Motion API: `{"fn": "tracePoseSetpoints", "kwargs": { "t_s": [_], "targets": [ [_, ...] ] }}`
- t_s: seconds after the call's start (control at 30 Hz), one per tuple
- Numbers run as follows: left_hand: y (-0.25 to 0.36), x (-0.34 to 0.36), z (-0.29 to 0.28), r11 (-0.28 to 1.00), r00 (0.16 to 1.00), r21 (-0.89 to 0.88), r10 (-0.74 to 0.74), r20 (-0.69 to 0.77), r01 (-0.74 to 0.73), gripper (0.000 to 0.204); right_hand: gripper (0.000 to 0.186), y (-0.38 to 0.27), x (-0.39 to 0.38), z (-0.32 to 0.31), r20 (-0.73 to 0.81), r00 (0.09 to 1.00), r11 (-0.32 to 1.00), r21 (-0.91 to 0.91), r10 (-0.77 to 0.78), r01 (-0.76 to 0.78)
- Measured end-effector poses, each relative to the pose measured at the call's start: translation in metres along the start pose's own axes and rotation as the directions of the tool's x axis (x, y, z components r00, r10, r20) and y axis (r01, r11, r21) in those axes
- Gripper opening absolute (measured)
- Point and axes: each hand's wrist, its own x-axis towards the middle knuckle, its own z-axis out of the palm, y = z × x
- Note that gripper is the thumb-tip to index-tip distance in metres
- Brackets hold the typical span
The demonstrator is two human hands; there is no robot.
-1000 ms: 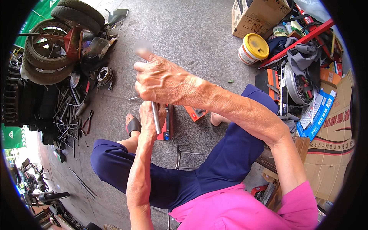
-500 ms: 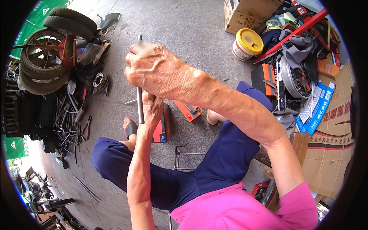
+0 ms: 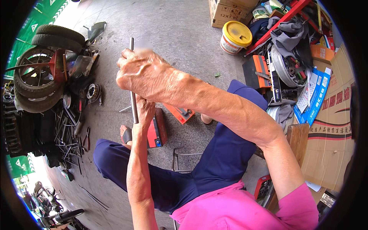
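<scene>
My right hand (image 3: 142,71) is closed round a straight grey metal rod (image 3: 134,109), held out over the floor in front of my knees. The rod's top end sticks up above the fist, and its lower end reaches down beside my left wrist. My left hand (image 3: 145,110) is raised just below and behind the right one. Its fingers are hidden there, so what it grips, if anything, does not show. Beneath the hands stand a red and black battery-like box (image 3: 158,128) and an orange one (image 3: 179,112) with a small dark metal piece on top.
At left are stacked tyres and wheels (image 3: 36,73), a heap of metal tools (image 3: 67,134) and red-handled pliers (image 3: 87,138). To the right stand a yellow-lidded bucket (image 3: 237,36), a carton (image 3: 232,13), another orange and black box (image 3: 257,73) and flattened cardboard (image 3: 329,153). A metal frame (image 3: 184,154) is between my legs.
My view has shifted slightly, so the surroundings sit a little differently. Both hands and the rod appear a little further left; the right hand's grip looks the same.
</scene>
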Motion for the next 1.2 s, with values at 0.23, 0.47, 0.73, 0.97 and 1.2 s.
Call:
{"fn": "tracePoseSetpoints", "kwargs": {
  "t_s": [0.23, 0.47, 0.73, 0.97, 1.2],
  "targets": [
    [0.012, 0.000, 0.000, 1.000, 1.000, -0.003, 0.010, -0.011, -0.010, 0.019, 0.011, 0.001, -0.003, -0.001, 0.033, 0.999, 0.999, -0.030, 0.030, -0.029],
    [0.016, -0.001, 0.000, 0.999, 0.999, -0.044, -0.008, -0.038, 0.006, 0.018, 0.013, -0.003, -0.002, -0.007, 0.073, 0.997, 0.998, -0.061, 0.031, -0.027],
    [0.002, -0.002, -0.001, 0.995, 0.998, 0.097, 0.013, -0.060, -0.007, 0.019, 0.012, -0.002, -0.002, 0.000, 0.030, 0.999, 0.999, -0.033, 0.011, -0.010],
    [0.015, -0.006, -0.001, 0.995, 0.999, 0.096, -0.032, -0.028, 0.035, 0.032, 0.015, -0.013, -0.001, -0.006, 0.112, 0.987, 0.990, -0.093, 0.119, -0.109],
    [0.021, -0.010, -0.004, 0.990, 0.992, 0.072, -0.124, -0.023, 0.125, 0.041, 0.016, -0.020, 0.002, -0.016, 0.201, 0.955, 0.970, -0.151, 0.217, -0.188]
  ]
}}
